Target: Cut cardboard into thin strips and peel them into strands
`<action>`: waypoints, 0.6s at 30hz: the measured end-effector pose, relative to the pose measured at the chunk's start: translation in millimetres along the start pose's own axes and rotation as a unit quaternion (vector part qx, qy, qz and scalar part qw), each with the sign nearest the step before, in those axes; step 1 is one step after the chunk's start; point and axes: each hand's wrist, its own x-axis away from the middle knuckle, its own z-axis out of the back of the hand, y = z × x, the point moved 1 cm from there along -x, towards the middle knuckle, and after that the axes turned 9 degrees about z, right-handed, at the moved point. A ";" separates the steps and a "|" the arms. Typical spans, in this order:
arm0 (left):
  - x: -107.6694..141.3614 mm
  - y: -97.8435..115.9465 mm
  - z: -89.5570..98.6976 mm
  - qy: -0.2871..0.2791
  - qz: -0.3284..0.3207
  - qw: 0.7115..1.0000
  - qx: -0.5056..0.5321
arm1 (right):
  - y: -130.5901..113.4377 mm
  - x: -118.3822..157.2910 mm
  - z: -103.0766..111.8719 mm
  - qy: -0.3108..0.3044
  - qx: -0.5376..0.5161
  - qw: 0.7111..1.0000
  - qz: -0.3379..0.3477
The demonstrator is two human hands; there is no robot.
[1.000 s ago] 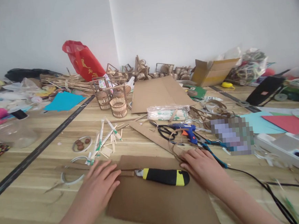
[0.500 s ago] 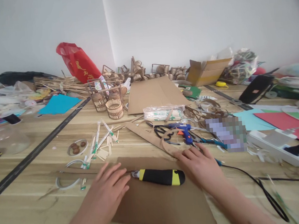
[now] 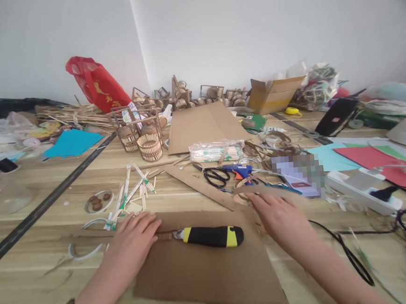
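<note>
My left hand (image 3: 135, 234) lies flat, fingers extended, over the cardboard sheet's left edge and a long thin brown strip (image 3: 102, 233). A utility knife (image 3: 211, 236) with a black and yellow handle rests on the cardboard sheet (image 3: 209, 275), its blade end pointing toward my left hand. Beyond the sheet's upper right corner, my right hand (image 3: 281, 213) has its fingers closed on a curled brown strip (image 3: 242, 196). Motion blurs part of that strip, and my fingers hide some of it. Behind are black-handled scissors (image 3: 216, 176) and a blue glue gun (image 3: 239, 170).
Loose sticks (image 3: 141, 194) and a ring of brown balls (image 3: 97, 202) sit to the left. Small woven baskets (image 3: 150, 148), packaged sticks (image 3: 217, 152) and a cardboard panel (image 3: 204, 126) stand farther back. A power strip (image 3: 364, 191) and black cable (image 3: 347, 248) lie right.
My right hand has shifted right, off the sheet's corner, drawing the curled strip along. My left hand has slid slightly left, uncovering more of the thin strip by the blade. The view moved slightly.
</note>
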 end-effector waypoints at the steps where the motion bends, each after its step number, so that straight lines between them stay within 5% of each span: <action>1: -0.1 -4.2 -0.8 -0.012 0.009 1.000 0.003 | 4.6 3.8 2.1 0.003 0.003 1.000 -0.010; 8: -0.8 -23.3 2.3 -0.037 -0.008 0.996 0.080 | 40.2 35.0 31.6 0.025 -0.024 0.994 -0.107; 18: 0.7 -48.1 -9.7 -0.032 -0.023 0.994 0.101 | 104.7 83.0 66.5 0.098 0.128 0.941 -0.299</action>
